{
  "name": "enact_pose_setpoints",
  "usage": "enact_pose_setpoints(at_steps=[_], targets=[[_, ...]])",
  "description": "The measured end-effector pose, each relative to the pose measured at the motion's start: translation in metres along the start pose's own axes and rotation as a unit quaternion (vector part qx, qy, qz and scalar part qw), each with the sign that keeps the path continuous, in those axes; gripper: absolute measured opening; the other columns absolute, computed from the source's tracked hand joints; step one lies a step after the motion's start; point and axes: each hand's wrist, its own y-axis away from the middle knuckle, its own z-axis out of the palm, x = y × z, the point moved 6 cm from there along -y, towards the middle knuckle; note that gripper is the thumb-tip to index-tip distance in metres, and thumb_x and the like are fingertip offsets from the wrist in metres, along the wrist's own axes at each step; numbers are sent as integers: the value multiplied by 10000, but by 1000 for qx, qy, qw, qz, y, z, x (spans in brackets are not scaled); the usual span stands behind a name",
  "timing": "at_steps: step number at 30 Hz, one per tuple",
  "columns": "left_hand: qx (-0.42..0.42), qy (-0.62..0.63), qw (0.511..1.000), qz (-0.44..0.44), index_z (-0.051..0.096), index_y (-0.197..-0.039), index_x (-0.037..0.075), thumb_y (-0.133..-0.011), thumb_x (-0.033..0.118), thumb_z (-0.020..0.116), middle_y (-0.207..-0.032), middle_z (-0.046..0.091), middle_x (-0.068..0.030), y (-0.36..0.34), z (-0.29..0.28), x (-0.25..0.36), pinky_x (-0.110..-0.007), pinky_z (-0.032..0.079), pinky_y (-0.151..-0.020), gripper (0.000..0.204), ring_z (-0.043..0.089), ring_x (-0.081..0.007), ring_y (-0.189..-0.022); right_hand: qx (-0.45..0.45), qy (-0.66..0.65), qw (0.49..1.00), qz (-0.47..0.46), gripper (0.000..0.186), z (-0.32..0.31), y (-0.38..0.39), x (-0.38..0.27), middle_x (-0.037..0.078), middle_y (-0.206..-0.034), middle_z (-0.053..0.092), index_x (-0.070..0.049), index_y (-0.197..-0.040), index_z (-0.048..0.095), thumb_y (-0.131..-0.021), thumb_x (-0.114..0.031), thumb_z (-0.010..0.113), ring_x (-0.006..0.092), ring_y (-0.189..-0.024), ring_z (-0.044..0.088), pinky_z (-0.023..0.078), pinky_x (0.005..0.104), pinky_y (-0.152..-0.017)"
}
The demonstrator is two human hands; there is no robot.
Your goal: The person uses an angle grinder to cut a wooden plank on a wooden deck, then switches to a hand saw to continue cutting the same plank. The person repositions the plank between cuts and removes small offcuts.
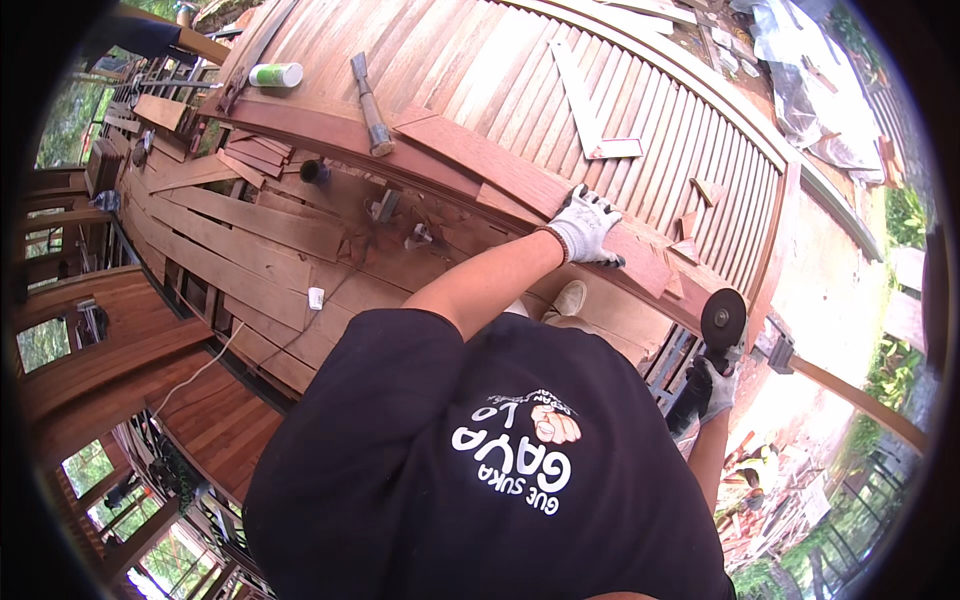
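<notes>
The person's right hand (712, 388) is clamping its fingers around an angle grinder (722, 318), its disc hanging near the panel's corner. The left hand (585, 228) is resting on a reddish board (640, 258) along the slatted panel (640, 115), thumb apart from fingers (whether they're gripping, one cannot tell). Loose offcuts (686, 250) are lying nearby; a snagging disc could be flinging one, or skidding gloveward.

Blk short-slv tee (400, 470), wht lettering (528, 466), pinkish graphic (555, 425), gry/blk gloves (587, 224), lt shoe (570, 299)
</notes>
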Motion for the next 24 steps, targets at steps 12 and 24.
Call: enact_pose_setpoints(at_steps=[12,24], targets=[[143,-32,989,11,521,-1428,145,-783,687,701,-1382,559,-127,3,21,6,-541,162,-1236,861,439,-307,-1382,-114,236,965,-16,347,2,-80,-46,32,-853,691,-38,-1046,651,-772,-76,860,136,-712,659,561,312,-645],[88,-2,994,-71,551,-1407,160,-653,686,792,-1397,538,-115,-4,10,11,-522,179,-1232,951,420,-316,-1393,-168,399,901,33,413,14,-115,-42,51,-853,713,-41,-1055,680,-730,-150,911,149,-705,672,563,314,-661]])
